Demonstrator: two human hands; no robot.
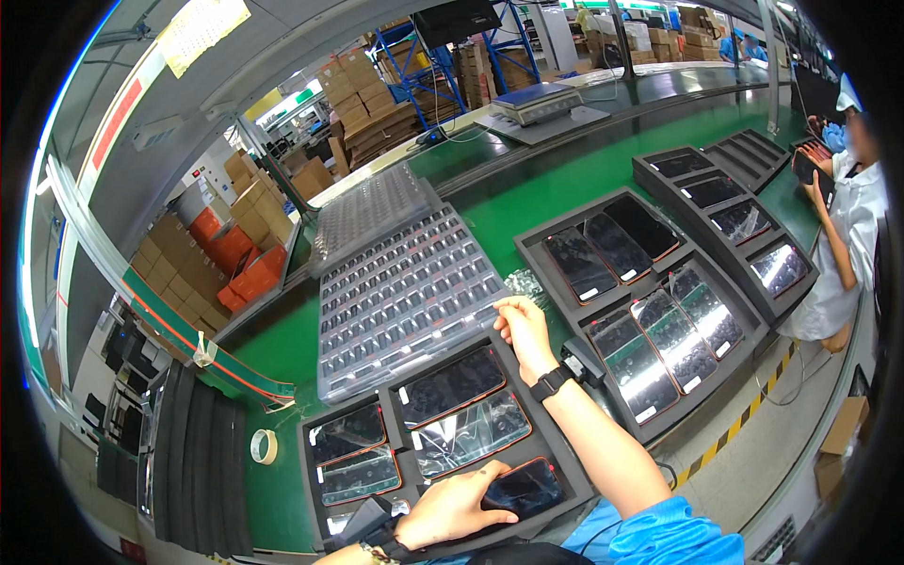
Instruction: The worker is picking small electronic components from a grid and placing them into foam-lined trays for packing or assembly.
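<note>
My left hand (pixel 452 508) lies over the near edge of a black foam tray (pixel 388 414). Its thumb and fingers are closed round one end of a dark smartphone (pixel 524 490) with an orange-red rim. Several more phones lie in the tray, among them a film-covered phone (pixel 471 433) just beyond that hand. My right hand (pixel 525 330), with a black band at the wrist, is raised at the near right corner of a clear plastic tray (pixel 405 292) full of small dark parts. Its fingers are curled together; what they hold, if anything, is too small to make out.
A foam tray of phones (pixel 692 268) stands to the right, with another phone tray (pixel 725 202) beyond it. A co-worker (pixel 838 217) holds a phone there. A tape roll (pixel 265 446) and stacked black trays (pixel 198 461) are at left; a scale (pixel 537 102) is behind.
</note>
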